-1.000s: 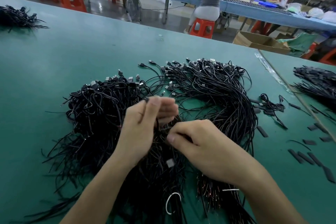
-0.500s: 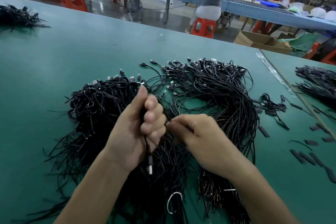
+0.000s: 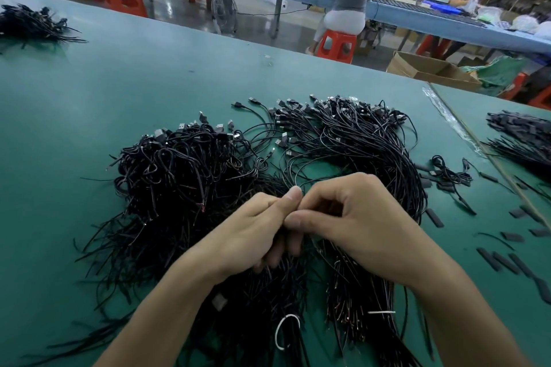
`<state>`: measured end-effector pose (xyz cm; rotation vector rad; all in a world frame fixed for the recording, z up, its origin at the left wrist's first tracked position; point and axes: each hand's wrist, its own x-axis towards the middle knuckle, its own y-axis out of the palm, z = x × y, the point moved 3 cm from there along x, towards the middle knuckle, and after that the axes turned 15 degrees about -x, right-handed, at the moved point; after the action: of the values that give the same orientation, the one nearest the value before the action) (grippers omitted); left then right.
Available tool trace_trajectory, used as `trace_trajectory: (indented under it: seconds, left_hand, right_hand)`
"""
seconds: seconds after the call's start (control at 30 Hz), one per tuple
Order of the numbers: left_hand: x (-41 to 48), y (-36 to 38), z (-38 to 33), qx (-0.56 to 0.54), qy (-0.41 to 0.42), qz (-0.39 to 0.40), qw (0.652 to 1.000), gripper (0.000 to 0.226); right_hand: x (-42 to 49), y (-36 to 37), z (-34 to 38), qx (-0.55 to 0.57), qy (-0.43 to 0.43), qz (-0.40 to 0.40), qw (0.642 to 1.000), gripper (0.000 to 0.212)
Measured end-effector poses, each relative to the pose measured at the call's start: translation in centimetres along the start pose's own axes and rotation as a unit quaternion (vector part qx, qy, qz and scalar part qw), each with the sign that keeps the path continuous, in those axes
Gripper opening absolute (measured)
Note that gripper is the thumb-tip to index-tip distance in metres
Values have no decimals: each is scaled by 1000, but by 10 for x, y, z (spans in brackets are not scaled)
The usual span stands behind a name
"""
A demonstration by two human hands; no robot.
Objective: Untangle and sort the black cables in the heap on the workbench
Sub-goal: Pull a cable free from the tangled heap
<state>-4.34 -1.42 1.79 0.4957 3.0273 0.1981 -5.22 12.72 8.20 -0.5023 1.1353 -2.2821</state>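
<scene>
Pulling hard could tighten knots; left hand [image 3: 253,235] and right hand [image 3: 360,223] both pinch cables [image 3: 293,179], fingers curled. Neighbours may drag along.

Your flat green-topped workbench [image 3: 149,83] carries a wide heap of thin black cables [image 3: 185,176], which spreads under and beyond both your left hand [image 3: 253,229] and your right hand [image 3: 366,226]. Out to the right of your right hand lie scattered short black sleeve pieces [image 3: 489,259] and a small knot of black cable [image 3: 447,173]. Far beyond your left hand sits a smaller bundle of black cables [image 3: 29,24].
</scene>
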Motion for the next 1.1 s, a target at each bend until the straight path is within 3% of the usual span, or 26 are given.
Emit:
trace_trajectory:
  seconds: [0.17,0.33,0.4,0.57,0.63,0.73,0.83,1.03,1.1]
  left_hand:
    - [-7,-5,-3,-87,-33,80,992,63]
    - [-10,-4,-4,-219,-58,187,956,52]
    - [-9,-4,-3,-206,-62,165,963,55]
    - [1,-5,0,-45,24,36,998,60]
    - [2,-3,4,-125,6,9,992,57]
    - [3,9,7,-283,-96,45,953,65]
    - [4,13,13,-287,-150,63,944,88]
    - [11,-10,20,-237,-43,-111,964,64]
    - [11,-23,18,-251,5,-174,952,62]
  right_hand:
    - [0,-1,-13,66,28,-67,995,19]
    - [2,-1,-12,111,-16,21,993,10]
    - [4,-2,-14,90,-8,26,996,9]
    - [5,0,-19,5,11,-6,1000,12]
    - [7,1,-17,-1,11,-46,999,14]
    - [13,6,-14,18,-1,-76,997,16]
    - [17,9,-14,8,-6,-90,996,15]
    - [25,11,-25,9,41,-157,987,11]
    - [24,16,-38,-24,105,-132,985,26]
